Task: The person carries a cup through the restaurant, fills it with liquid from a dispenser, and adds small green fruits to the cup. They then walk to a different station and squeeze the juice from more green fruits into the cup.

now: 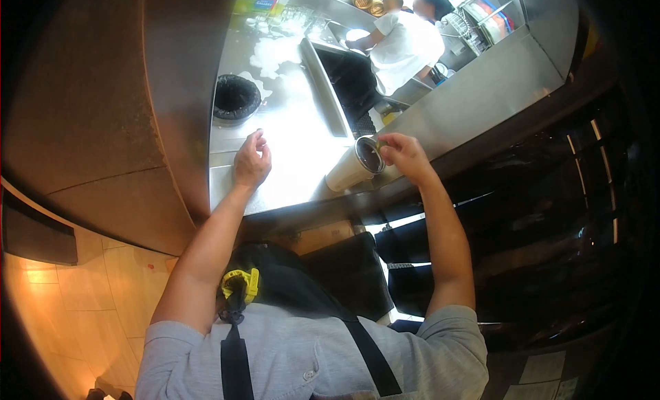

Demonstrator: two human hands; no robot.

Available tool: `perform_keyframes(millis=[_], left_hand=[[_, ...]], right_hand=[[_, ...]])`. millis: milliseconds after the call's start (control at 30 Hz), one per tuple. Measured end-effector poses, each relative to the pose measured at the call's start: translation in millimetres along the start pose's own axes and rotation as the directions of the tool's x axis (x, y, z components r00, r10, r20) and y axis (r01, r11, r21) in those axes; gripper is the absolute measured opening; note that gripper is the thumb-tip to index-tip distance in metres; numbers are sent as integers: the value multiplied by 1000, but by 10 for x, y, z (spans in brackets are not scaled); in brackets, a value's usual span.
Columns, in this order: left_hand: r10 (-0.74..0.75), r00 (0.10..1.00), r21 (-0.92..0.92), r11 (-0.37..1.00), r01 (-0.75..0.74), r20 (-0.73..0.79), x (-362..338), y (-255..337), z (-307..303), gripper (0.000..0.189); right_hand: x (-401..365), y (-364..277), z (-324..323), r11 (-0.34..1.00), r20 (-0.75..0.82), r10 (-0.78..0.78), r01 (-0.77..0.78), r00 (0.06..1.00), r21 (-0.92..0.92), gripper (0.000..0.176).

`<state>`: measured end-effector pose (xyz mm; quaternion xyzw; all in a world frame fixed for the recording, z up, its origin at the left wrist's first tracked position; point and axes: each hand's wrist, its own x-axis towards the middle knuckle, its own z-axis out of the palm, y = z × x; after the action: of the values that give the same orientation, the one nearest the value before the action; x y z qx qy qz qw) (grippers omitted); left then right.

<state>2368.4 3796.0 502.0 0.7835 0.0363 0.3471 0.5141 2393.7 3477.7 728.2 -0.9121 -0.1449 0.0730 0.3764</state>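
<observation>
A tall light-coloured container [346,170] with a metal rim and a dark interior stands tilted in view near the front edge of the steel counter [295,115]. At the right side of its rim is my right hand [407,156], fingers pinched on something small and greenish that I cannot make out. My left hand [253,161] hovers over the counter's front edge, its fingers loosely curled and apart, with nothing in them. Beyond it, at the counter's left, sits a round bin lined with a black bag [237,97].
Past a raised metal edge [326,87], a person in a white shirt [409,49] works at the back. A plastic tub [265,1] stands at the far left of the counter. Racks [481,25] are at the back right. A brown panel [82,97] bounds the left.
</observation>
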Motion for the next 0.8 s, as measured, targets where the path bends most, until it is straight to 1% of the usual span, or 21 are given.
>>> perform_keyframes(millis=[100,200,300,500,600,800], left_hand=[[-1,1000,-5,1000,1,-1,0,8,-2,32],[-8,1000,-7,1000,8,4,3,17,-11,32],[0,1000,2,1000,0,-1,8,19,-15,32],[-23,999,-8,1000,23,23,9,41,-20,31],[-29,999,-8,1000,30,33,14,34,-21,31],[-36,999,-10,999,36,41,16,62,-38,31]], right_hand=[[-19,-57,29,956,-43,-123,107,991,-274,27],[0,24,71,863,-79,-355,294,932,-411,21],[-18,-25,84,810,-72,-324,238,943,-537,20],[16,-4,165,757,-67,-372,260,926,-599,29],[61,53,193,687,-64,-391,245,918,-684,34],[123,127,239,577,-67,-417,207,906,-790,35]])
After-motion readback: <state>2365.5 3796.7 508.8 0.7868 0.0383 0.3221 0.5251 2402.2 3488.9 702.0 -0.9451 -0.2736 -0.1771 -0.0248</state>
